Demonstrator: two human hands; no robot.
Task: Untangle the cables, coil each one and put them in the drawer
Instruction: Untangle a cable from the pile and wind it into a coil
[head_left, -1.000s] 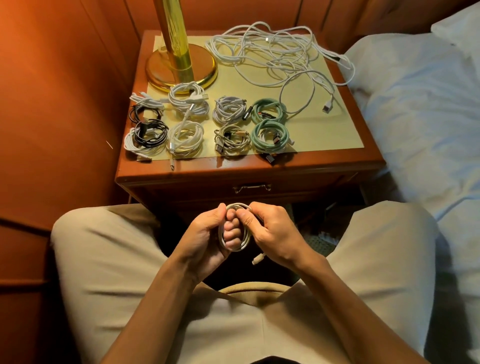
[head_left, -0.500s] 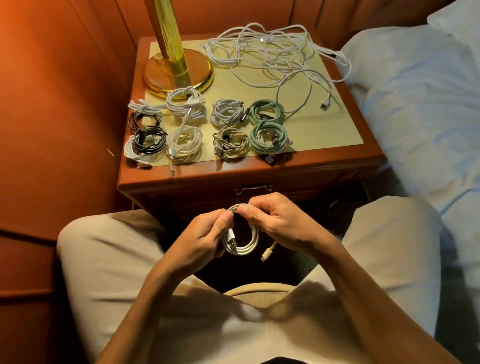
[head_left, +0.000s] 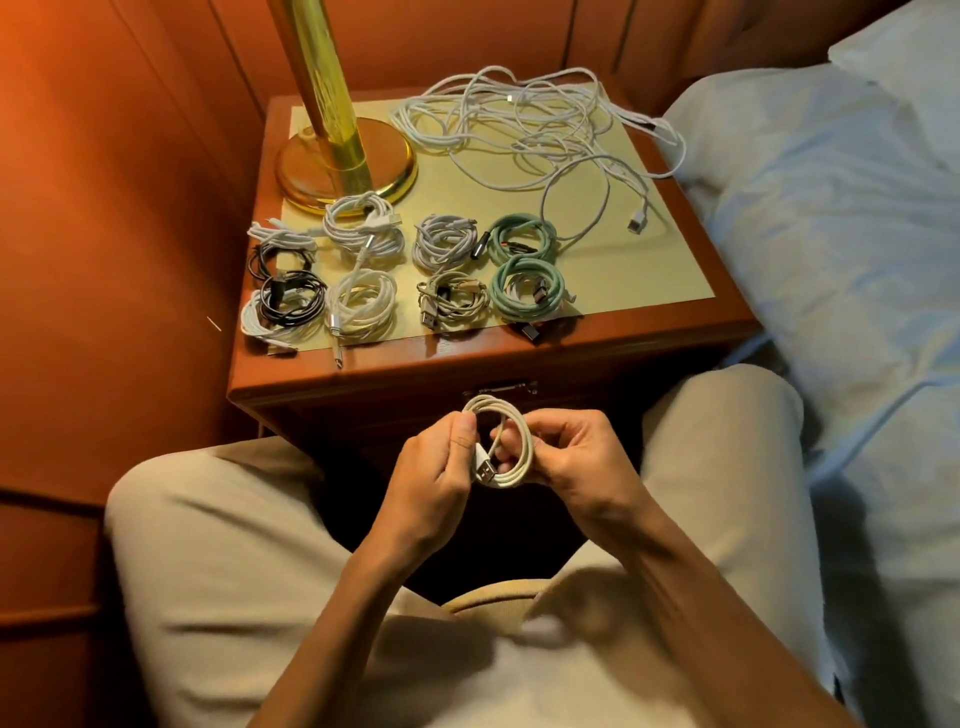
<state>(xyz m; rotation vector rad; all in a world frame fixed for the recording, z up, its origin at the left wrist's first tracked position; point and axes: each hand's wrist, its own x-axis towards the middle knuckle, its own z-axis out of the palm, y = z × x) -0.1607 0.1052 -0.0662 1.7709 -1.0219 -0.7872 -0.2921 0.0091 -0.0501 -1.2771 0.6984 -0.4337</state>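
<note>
White coiled cable (head_left: 511, 441) hanging upright between the knees, just in front of the nightstand's drawer handle (head_left: 501, 388), with its USB plug (head_left: 484, 467) lying across the inside of the loop. Being pinched at the upper left of the loop by the left hand (head_left: 436, 473), thumb pressing on top of the strands, that grip closed tight on the coil. Being held at the right side by the right hand (head_left: 576, 457), fingers curling round the strands, that grip likewise closed on the cable.

Further out, lying on the pale tabletop (head_left: 649, 270): two rows of finished coils. Green coils (head_left: 522, 265) sitting one behind the other at the right end, grey and beige coils (head_left: 449, 275) beside them, white coils (head_left: 363, 265) next, and black and white coils (head_left: 283, 291) overlapping at the left edge. Sprawling across the far half, a tangle of white cables (head_left: 524, 124), one end trailing over the right edge toward the bed (head_left: 831, 234). Standing at the far left corner, a brass lamp base (head_left: 345, 166), touching nothing but its own post. Drawer front showing shut below the tabletop's edge. Beige trousers (head_left: 234, 571) filling the near view.
</note>
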